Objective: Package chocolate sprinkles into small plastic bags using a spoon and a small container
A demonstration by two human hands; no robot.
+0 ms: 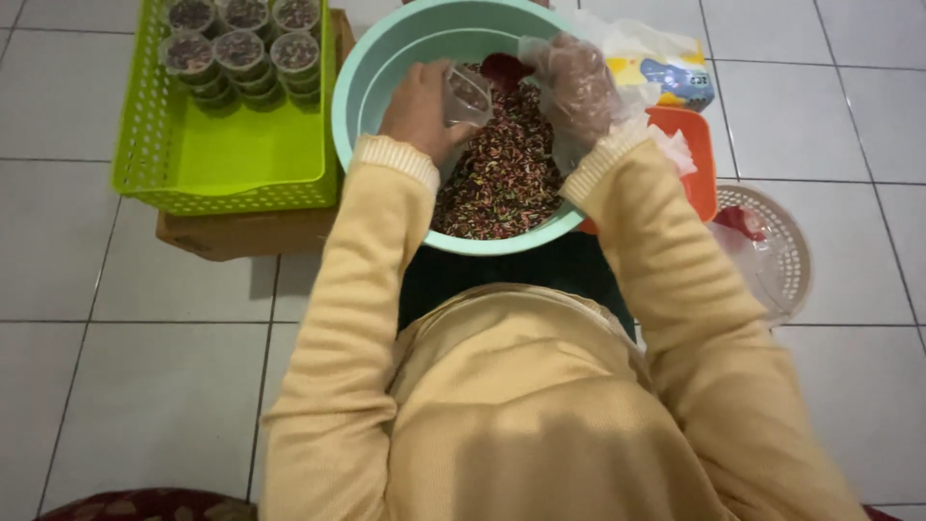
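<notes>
**Desk:** What is in the frame?

**Operator:** From my remote seat I see a person in a yellow sweater seated on a white tiled floor, both hands over a mint-green basin (362,92) that rests at the lap. The basin holds a dark mixture (506,178) flecked red and green.

**Desk:** And the hands?

**Operator:** The left hand (420,111), bare, is clenched round a small clear plastic cup (468,96), tilted inside the basin just above the mixture. The right hand (576,82) wears a thin clear plastic glove; its fingers curl loosely down toward the mixture beside the cup. I cannot tell whether they pinch anything.

**Desk:** Surroundings?

**Operator:** To the left, a lime-green perforated tray (236,154) sits on a brown cardboard box (241,234), touching the basin's rim. Lidded cups filled with the same mixture (241,48) are stacked at the tray's far end. To the right, an orange container (696,159) lies partly behind the forearm, a yellow-and-blue packet (666,72) beyond it, and a white round strainer (781,246) holding crumpled clear plastic stands on the floor.
</notes>
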